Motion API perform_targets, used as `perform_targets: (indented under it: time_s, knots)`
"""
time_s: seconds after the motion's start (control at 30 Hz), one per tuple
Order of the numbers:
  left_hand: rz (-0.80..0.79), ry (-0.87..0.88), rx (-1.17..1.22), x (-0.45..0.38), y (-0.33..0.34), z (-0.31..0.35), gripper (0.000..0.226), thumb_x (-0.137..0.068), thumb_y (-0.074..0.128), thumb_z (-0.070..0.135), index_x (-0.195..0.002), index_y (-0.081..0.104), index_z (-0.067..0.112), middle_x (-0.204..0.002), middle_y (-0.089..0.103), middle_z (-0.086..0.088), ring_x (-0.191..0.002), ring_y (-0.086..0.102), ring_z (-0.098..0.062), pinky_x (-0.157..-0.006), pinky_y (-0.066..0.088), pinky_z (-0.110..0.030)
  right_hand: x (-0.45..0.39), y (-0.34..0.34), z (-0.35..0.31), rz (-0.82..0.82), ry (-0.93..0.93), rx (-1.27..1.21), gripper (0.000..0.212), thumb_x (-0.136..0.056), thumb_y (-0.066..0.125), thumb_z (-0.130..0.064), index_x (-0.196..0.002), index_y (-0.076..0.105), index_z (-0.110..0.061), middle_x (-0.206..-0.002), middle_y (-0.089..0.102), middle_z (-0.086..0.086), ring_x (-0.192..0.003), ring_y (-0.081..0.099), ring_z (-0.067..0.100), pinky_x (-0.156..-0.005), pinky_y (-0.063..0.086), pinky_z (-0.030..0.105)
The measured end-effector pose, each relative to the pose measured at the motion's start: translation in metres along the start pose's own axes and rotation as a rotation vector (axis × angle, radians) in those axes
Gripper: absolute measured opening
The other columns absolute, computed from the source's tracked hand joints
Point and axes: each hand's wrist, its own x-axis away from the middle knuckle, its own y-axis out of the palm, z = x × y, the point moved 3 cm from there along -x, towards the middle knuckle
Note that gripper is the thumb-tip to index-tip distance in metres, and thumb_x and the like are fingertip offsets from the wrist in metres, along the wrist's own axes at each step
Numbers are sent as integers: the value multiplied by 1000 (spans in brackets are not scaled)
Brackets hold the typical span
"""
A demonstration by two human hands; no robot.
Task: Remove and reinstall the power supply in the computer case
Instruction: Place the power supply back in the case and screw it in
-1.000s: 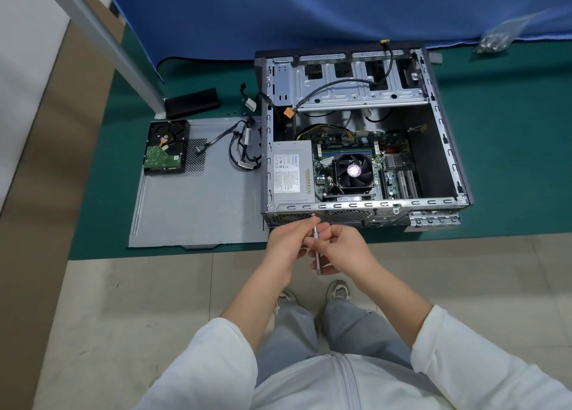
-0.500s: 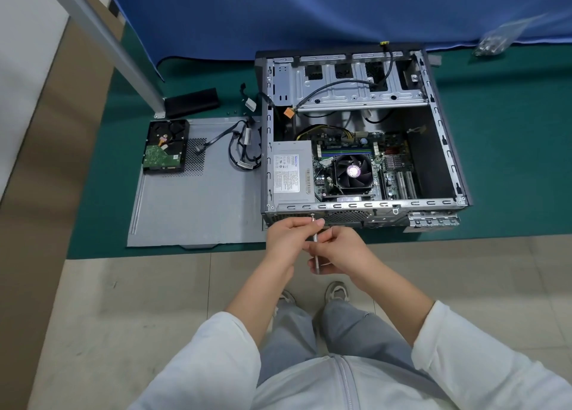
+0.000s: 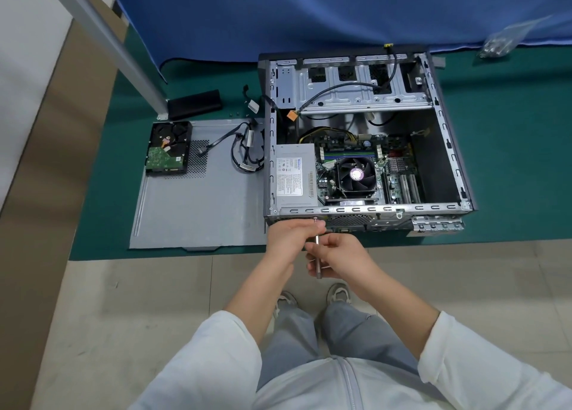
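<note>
Computer case (image 3: 445, 149) lying open on its side on the green mat (image 3: 510, 162). Power supply (image 3: 295, 177) sitting inside, near-left corner. Both hands working at the case's near edge. Left hand (image 3: 288, 239) pinching the screwdriver (image 3: 318, 259) shaft just under a small screw (image 3: 314, 219). Right hand (image 3: 339, 256) curling around the screwdriver lower down. Side panel (image 3: 198, 205) lying left of the case, hard drive (image 3: 168, 148) resting on its far end.

Grey PSU (image 3: 295, 176), green mat (image 3: 510, 162), blue cloth (image 3: 278, 13), maybe silver screwdriver (image 3: 318, 259).
</note>
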Motion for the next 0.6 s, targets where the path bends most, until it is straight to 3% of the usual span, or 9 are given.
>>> perform_targets:
  time_s: [0.1,0.2,0.3,0.43,0.5,0.6]
  knots:
    - [47,38,-25,0,1,0,12,-71,83,16,-71,71,20,-72,72,8,-75,64,-1,-72,48,-18,0,-3,2,70,-11,-12,18,-84,67,2,-76,53,-4,-65,57,11,-52,57,20,-59,55,36]
    - [41,60,-8,2,2,-1,11,-72,82,17,-75,72,17,-79,73,2,-79,66,-11,-74,51,-24,-3,-3,4,80,-4,-50,16,-88,62,3,-77,52,-3,-69,57,14,-55,58,23,-64,56,38]
    - [-39,3,14,5,3,-1,4,-78,77,20,-76,75,18,-83,75,0,-75,63,-17,-64,52,-25,-5,1,4,29,18,-115,15,-96,48,2,-83,54,1,-69,57,14,-58,58,22,-59,57,30]
    - [-66,-46,21,4,2,-2,8,-82,73,16,-75,76,16,-84,74,-5,-61,59,-14,-51,46,-21,-7,2,2,-30,45,-115,24,-100,38,0,-86,57,1,-72,61,13,-60,60,21,-63,56,32]
    - [-40,-38,12,3,2,1,2,-81,74,13,-81,75,11,-81,75,-2,-62,62,-12,-52,48,-19,-7,-1,1,-75,55,-120,23,-100,43,-3,-84,60,-1,-73,63,13,-59,60,20,-65,56,33]
    - [36,8,-59,-1,1,5,10,-73,80,11,-82,76,12,-84,75,-2,-74,67,-9,-64,50,-18,-5,-4,3,-71,40,-73,11,-90,62,-4,-79,59,-3,-74,61,12,-56,61,17,-63,57,31]
